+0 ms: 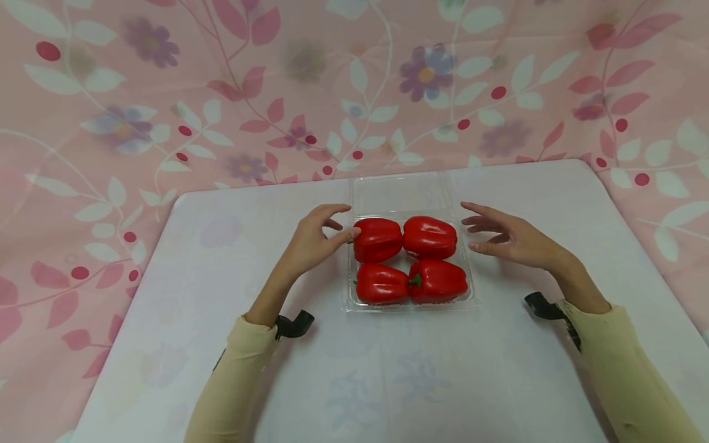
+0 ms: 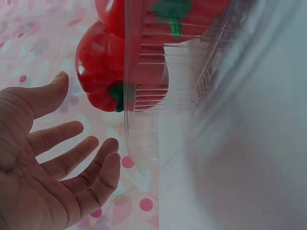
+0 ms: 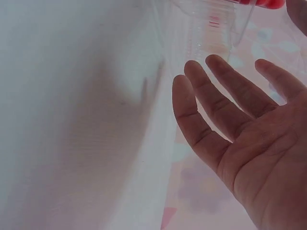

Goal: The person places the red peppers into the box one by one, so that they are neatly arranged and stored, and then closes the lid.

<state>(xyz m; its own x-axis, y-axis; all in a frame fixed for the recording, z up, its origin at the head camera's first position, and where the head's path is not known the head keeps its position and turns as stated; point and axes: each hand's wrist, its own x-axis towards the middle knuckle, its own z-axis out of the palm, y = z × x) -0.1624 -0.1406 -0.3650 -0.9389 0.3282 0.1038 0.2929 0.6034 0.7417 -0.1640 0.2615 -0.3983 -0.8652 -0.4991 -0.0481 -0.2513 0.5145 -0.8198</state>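
Note:
Several red bell peppers [image 1: 437, 281] lie in two rows in a clear plastic clamshell box [image 1: 471, 299]. The box's lid [image 1: 401, 192] is folded back, away from the person. My left hand [image 1: 320, 239] hovers at the box's left side with relaxed fingers; its thumb overlaps the back left pepper [image 1: 378, 240] in the head view. Seen from the left wrist, a gap separates the left fingers from the box and its peppers [image 2: 103, 64]. On the right side, my right hand [image 1: 512, 239] is spread, palm toward the box, holding nothing. Green stems show on some peppers.
A white cloth [image 1: 266, 394] with faint printed shapes covers the table. Behind it hangs a pink curtain [image 1: 310, 61] with leaves and flowers. Black curved mounts [image 1: 296, 324] are strapped at both wrists, below the hands.

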